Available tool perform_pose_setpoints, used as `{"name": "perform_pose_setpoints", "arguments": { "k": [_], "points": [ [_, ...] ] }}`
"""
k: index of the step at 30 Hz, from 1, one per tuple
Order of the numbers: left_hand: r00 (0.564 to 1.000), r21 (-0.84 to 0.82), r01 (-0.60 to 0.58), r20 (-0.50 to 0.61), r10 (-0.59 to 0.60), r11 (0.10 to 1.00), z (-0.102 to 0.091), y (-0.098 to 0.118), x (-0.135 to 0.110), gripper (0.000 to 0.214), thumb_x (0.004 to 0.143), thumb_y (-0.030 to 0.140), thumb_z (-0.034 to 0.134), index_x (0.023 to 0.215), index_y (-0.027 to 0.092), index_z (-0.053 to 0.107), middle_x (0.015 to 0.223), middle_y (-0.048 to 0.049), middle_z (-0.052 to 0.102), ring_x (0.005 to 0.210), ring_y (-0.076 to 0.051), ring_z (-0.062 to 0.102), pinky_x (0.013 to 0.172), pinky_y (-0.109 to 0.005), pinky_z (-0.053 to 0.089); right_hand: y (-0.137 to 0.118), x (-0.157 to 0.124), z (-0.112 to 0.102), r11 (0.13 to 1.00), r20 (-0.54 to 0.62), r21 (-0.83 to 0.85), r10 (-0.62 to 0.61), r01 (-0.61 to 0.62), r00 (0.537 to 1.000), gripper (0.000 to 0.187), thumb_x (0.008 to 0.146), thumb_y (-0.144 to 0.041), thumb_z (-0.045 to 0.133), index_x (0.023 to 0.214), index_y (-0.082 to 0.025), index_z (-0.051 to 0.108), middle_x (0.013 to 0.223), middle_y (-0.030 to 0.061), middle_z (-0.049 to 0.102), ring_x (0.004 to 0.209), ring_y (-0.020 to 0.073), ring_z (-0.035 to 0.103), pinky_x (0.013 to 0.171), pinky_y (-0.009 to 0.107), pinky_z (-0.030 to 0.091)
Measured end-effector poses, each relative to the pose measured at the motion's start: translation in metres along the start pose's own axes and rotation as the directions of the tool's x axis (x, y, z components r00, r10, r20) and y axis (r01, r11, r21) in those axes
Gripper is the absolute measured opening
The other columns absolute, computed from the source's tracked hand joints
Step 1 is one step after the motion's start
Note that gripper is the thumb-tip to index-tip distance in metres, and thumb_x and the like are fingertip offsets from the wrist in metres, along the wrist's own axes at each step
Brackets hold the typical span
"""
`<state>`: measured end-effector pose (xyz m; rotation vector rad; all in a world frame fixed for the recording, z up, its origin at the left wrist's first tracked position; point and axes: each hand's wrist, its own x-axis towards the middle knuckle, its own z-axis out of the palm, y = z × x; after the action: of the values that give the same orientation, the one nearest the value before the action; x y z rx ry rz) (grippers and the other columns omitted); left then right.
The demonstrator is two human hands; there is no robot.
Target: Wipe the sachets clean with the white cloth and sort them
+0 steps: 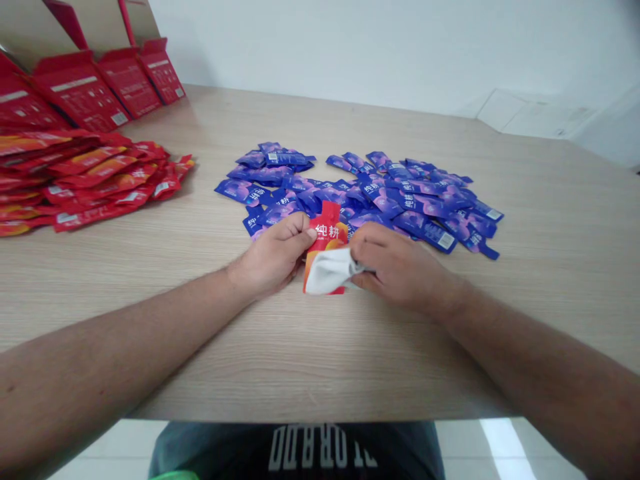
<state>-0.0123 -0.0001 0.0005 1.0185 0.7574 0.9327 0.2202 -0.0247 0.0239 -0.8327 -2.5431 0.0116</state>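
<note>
A red pouch (327, 231) with white characters and orange shapes is upright in front of me, its left edge gripped between the thumb and fingers of my left hand (283, 252). My right hand (393, 261) is closed around a bunched white cloth (328, 272). The cloth hangs over the lower front of the pouch and hides part of it. Just behind both hands lies a loose spread of small blue-purple pouches (425, 200), some partly hidden by my fingers.
A stack of red pouches (95, 177) lies at the left of the wooden table (280, 360). Behind it stand several red boxes (83, 93) with raised flaps. A white wall (350, 53) runs along the back, and the table's front edge is close to my lap.
</note>
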Motion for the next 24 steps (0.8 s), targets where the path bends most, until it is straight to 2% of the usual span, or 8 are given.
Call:
{"name": "perform_pose_setpoints", "arguments": {
  "k": [2, 7, 12, 13, 15, 18, 22, 24],
  "points": [
    [1.000, 0.009, -0.001, -0.010, 0.001, 1.000, 0.000, 0.000, 0.000, 0.021, 0.089, 0.022, 0.068, 0.081, 0.019, 0.049, 0.062, 0.0040, 0.055, 0.048, -0.009, 0.049, 0.045, -0.019, 0.037, -0.004, 0.000, 0.002, 0.999, 0.050, 0.013, -0.034, 0.034, 0.998, 0.009, 0.098, -0.026, 0.060, 0.091, -0.020, 0.060, 0.101, 0.0087, 0.063, 0.091, 0.0225, 0.059, 0.079, 0.035, 0.049],
    [0.999, 0.009, -0.036, -0.018, 0.037, 0.999, 0.001, -0.001, 0.000, 0.021, 0.090, 0.023, 0.066, 0.081, 0.020, 0.047, 0.066, 0.0034, 0.055, 0.052, -0.010, 0.050, 0.047, -0.020, 0.036, -0.007, 0.002, 0.001, 0.993, -0.047, -0.014, 0.114, -0.115, 0.992, 0.013, 0.097, -0.030, 0.063, 0.093, -0.019, 0.059, 0.100, 0.0096, 0.062, 0.092, 0.0236, 0.058, 0.080, 0.036, 0.049],
    [0.999, 0.068, -0.035, 0.005, 0.035, 0.997, -0.004, -0.006, 0.001, 0.024, 0.090, 0.029, 0.067, 0.082, 0.021, 0.047, 0.064, 0.0043, 0.052, 0.051, -0.009, 0.047, 0.048, -0.020, 0.032, -0.016, 0.002, 0.003, 0.997, 0.123, -0.022, -0.071, 0.074, 0.990, 0.004, 0.097, -0.022, 0.060, 0.096, -0.020, 0.064, 0.103, 0.0079, 0.064, 0.092, 0.0217, 0.059, 0.081, 0.034, 0.050],
    [0.999, 0.097, -0.035, 0.027, 0.032, 0.995, -0.005, -0.007, 0.001, 0.024, 0.091, 0.031, 0.067, 0.083, 0.021, 0.047, 0.065, 0.0044, 0.052, 0.052, -0.009, 0.046, 0.048, -0.020, 0.032, -0.016, 0.001, 0.003, 0.998, 0.106, -0.026, -0.058, 0.061, 0.993, 0.004, 0.098, -0.022, 0.060, 0.097, -0.020, 0.063, 0.102, 0.0077, 0.064, 0.092, 0.0217, 0.058, 0.081, 0.034, 0.050],
    [0.996, 0.190, -0.039, 0.092, 0.022, 0.981, -0.009, -0.008, 0.001, 0.025, 0.092, 0.036, 0.067, 0.085, 0.020, 0.049, 0.066, 0.0044, 0.051, 0.053, -0.009, 0.044, 0.049, -0.020, 0.032, -0.012, 0.001, 0.002, 0.998, 0.000, -0.041, 0.046, -0.046, 0.999, 0.007, 0.098, -0.026, 0.062, 0.097, -0.019, 0.061, 0.101, 0.0082, 0.062, 0.093, 0.0223, 0.058, 0.081, 0.035, 0.050],
    [0.982, 0.319, -0.059, 0.188, -0.002, 0.946, -0.012, -0.008, 0.000, 0.023, 0.093, 0.038, 0.067, 0.088, 0.020, 0.053, 0.071, 0.0038, 0.053, 0.056, -0.008, 0.045, 0.051, -0.020, 0.034, -0.005, 0.002, -0.001, 0.982, -0.148, -0.040, 0.176, -0.184, 0.973, 0.016, 0.098, -0.033, 0.065, 0.095, -0.019, 0.057, 0.099, 0.0080, 0.061, 0.093, 0.0227, 0.058, 0.081, 0.035, 0.049],
    [0.968, 0.350, -0.082, 0.250, -0.009, 0.933, -0.010, -0.006, -0.002, 0.022, 0.091, 0.034, 0.070, 0.088, 0.019, 0.054, 0.070, 0.0042, 0.053, 0.056, -0.008, 0.044, 0.052, -0.020, 0.035, -0.002, 0.003, -0.004, 0.989, -0.101, -0.014, 0.147, -0.149, 0.984, 0.014, 0.099, -0.032, 0.062, 0.094, -0.021, 0.056, 0.097, 0.0065, 0.060, 0.093, 0.0220, 0.057, 0.082, 0.034, 0.048],
    [0.961, 0.326, -0.109, 0.277, 0.016, 0.939, -0.009, -0.007, -0.003, 0.021, 0.090, 0.035, 0.071, 0.090, 0.019, 0.058, 0.071, 0.0032, 0.056, 0.057, -0.009, 0.047, 0.053, -0.022, 0.038, -0.001, 0.004, -0.005, 0.982, -0.144, -0.033, 0.182, -0.188, 0.973, 0.015, 0.099, -0.033, 0.062, 0.093, -0.021, 0.055, 0.095, 0.0061, 0.060, 0.093, 0.0226, 0.057, 0.081, 0.035, 0.047]
  ]
}}
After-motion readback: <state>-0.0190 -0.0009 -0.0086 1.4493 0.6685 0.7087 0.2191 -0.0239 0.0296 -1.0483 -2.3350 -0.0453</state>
